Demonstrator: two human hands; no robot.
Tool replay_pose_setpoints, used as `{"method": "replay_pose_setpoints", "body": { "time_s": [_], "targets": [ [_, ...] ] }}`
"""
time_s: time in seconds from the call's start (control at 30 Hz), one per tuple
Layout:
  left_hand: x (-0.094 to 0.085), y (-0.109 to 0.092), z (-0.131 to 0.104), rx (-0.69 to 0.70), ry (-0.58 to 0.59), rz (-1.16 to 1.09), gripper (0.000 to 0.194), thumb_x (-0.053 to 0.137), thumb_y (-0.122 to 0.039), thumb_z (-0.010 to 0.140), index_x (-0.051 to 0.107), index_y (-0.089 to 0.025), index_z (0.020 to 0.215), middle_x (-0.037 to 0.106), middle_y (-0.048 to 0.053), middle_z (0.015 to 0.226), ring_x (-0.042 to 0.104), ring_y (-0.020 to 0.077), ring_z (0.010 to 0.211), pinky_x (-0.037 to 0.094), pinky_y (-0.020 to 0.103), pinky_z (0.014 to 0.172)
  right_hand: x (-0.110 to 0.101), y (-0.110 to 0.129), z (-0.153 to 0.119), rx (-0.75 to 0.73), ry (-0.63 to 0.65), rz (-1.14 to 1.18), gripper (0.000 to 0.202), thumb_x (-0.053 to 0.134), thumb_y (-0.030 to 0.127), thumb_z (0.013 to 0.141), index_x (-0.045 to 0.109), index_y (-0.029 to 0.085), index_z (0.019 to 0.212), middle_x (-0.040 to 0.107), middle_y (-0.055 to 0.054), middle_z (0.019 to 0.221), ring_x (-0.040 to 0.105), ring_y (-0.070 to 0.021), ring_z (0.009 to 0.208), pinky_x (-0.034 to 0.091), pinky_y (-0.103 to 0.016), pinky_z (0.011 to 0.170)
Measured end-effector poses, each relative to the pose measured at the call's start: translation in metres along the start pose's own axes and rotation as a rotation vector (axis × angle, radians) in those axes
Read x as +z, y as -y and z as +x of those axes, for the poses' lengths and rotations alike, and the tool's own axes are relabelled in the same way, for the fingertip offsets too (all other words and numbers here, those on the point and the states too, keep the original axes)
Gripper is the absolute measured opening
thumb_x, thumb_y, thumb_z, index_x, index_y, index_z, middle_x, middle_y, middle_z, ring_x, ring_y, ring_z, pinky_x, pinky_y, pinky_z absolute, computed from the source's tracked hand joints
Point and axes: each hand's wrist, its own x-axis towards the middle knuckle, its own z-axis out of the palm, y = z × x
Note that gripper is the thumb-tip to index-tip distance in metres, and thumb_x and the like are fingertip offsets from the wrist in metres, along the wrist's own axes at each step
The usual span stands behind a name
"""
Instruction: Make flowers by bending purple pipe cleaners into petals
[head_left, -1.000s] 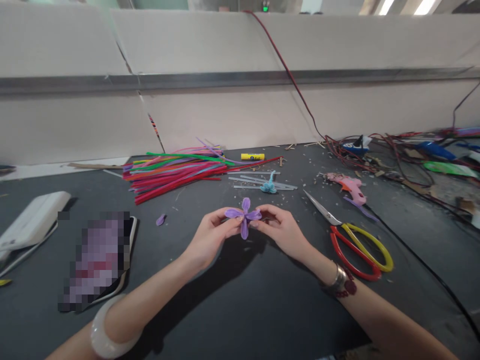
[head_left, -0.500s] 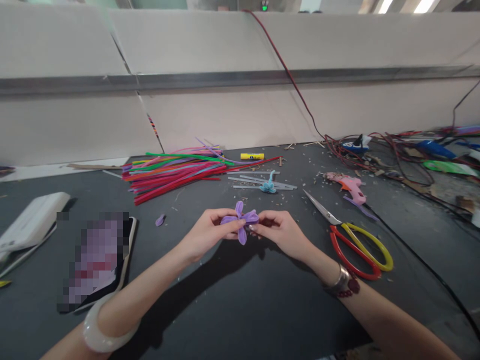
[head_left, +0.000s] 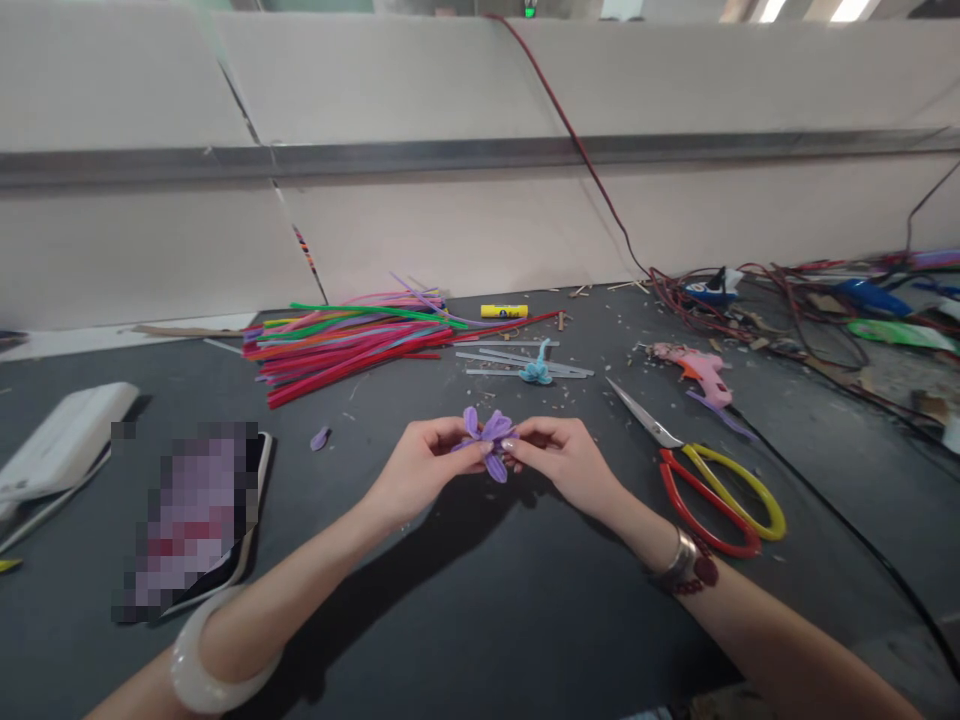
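Observation:
Between both hands, just above the dark table, is a purple pipe-cleaner flower [head_left: 495, 430] with several looped petals. My left hand [head_left: 431, 458] pinches it from the left, thumb across its middle. My right hand [head_left: 562, 455] grips a petal on the right side with thumb and finger. The fingers hide part of the flower. A loose purple petal [head_left: 320, 438] lies on the table to the left of my left hand. Beyond the hands sits a small light-blue pipe-cleaner piece [head_left: 536, 368] on clear glue sticks [head_left: 480, 374].
Scissors [head_left: 705, 480] with red and yellow handles lie at right, near a pink glue gun [head_left: 697, 372] and its cord. A bundle of coloured pipe cleaners [head_left: 345, 350] and a yellow tube [head_left: 504, 311] are at the back. A phone [head_left: 195, 520] and white power bank [head_left: 67, 440] lie left.
The purple flower has turned between my fingers, its upper petals now pointing up-left and up-right. My hands have barely shifted, and the things on the table lie as before.

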Motion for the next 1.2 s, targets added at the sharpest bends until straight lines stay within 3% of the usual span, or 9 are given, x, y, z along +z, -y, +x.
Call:
{"method": "replay_pose_setpoints", "body": {
  "time_s": [0.1, 0.23, 0.37, 0.63, 1.2],
  "targets": [
    [-0.0007, 0.0008, 0.0001, -0.015, -0.005, 0.030, 0.021, 0.062, -0.023, 0.073, 0.065, -0.011, 0.090, 0.069, 0.007, 0.084, 0.064, 0.0186, 0.078, 0.049, 0.032, 0.079, 0.0003, -0.0019, 0.0000, -0.005, 0.003, 0.014, 0.008, 0.062, 0.023, 0.071, 0.065, 0.016, 0.072, 0.063, 0.000, 0.064, 0.058, -0.0108, 0.058, 0.048, -0.024, 0.059],
    [-0.0023, 0.0010, 0.0004, -0.006, -0.057, 0.073, 0.018, 0.064, -0.020, 0.070, 0.066, -0.011, 0.086, 0.068, 0.007, 0.084, 0.063, 0.0166, 0.076, 0.049, 0.029, 0.078, 0.0007, -0.0046, -0.0008, 0.007, 0.015, 0.086, 0.021, 0.062, 0.020, 0.070, 0.063, 0.018, 0.091, 0.067, -0.003, 0.082, 0.062, -0.0137, 0.075, 0.051, -0.028, 0.070],
    [-0.0032, 0.0009, 0.0013, -0.073, -0.086, -0.046, 0.019, 0.066, -0.021, 0.068, 0.065, -0.011, 0.085, 0.068, 0.005, 0.077, 0.063, 0.0156, 0.071, 0.050, 0.031, 0.076, 0.0000, -0.0063, -0.0010, -0.029, 0.067, 0.109, 0.029, 0.063, 0.018, 0.069, 0.061, 0.020, 0.098, 0.066, -0.004, 0.095, 0.062, -0.0149, 0.086, 0.051, -0.031, 0.080],
    [-0.0031, -0.0015, 0.0014, -0.186, -0.035, -0.183, 0.016, 0.068, -0.022, 0.066, 0.066, -0.010, 0.078, 0.068, 0.007, 0.076, 0.063, 0.0156, 0.072, 0.049, 0.033, 0.078, -0.0015, -0.0048, -0.0005, -0.076, 0.026, 0.005, 0.020, 0.064, 0.020, 0.070, 0.065, 0.019, 0.090, 0.068, -0.003, 0.088, 0.064, -0.0160, 0.081, 0.053, -0.033, 0.079],
    [-0.0032, -0.0050, -0.0011, -0.283, 0.065, -0.250, 0.010, 0.066, -0.019, 0.069, 0.065, -0.009, 0.068, 0.063, 0.003, 0.063, 0.057, 0.0084, 0.059, 0.048, 0.019, 0.061, -0.0043, -0.0005, -0.0018, -0.203, 0.008, -0.032, 0.014, 0.068, 0.021, 0.067, 0.069, 0.022, 0.081, 0.068, -0.002, 0.081, 0.063, -0.0143, 0.077, 0.053, -0.028, 0.074]
  ]
}}
